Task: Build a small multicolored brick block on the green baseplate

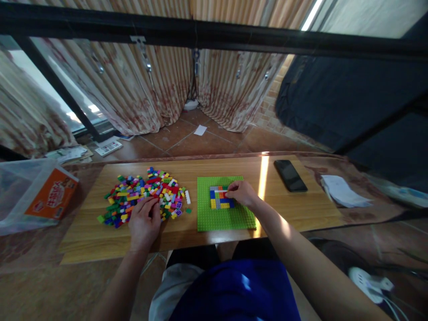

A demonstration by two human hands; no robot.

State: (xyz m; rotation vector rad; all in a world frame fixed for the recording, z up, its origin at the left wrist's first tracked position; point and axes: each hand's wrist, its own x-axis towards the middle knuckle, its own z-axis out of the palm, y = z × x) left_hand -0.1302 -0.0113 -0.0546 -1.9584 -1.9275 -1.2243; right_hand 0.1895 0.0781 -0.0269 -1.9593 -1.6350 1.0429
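Note:
My left hand (145, 218) rests at the near side of a loose pile of colourful toy bricks (129, 196), its fingers curled together over them. Whatever lies under those fingertips is hidden. On the green baseplate (209, 223) sits a small block of joined bricks (218, 201) in yellow, blue, grey, white, red and orange. My right hand (243, 193) reaches to the right side of that block, thumb and fingers pinched together. A bit of red shows at the fingertips, but I cannot tell if it is held or part of the block.
Both piles and plate share a wooden table (187, 169). A black phone (290, 175) lies at its right, and a white brick (187, 196) lies beside the pile. A clear plastic bin (20, 178) stands left, papers (344, 191) right, a power strip (366, 283) low right.

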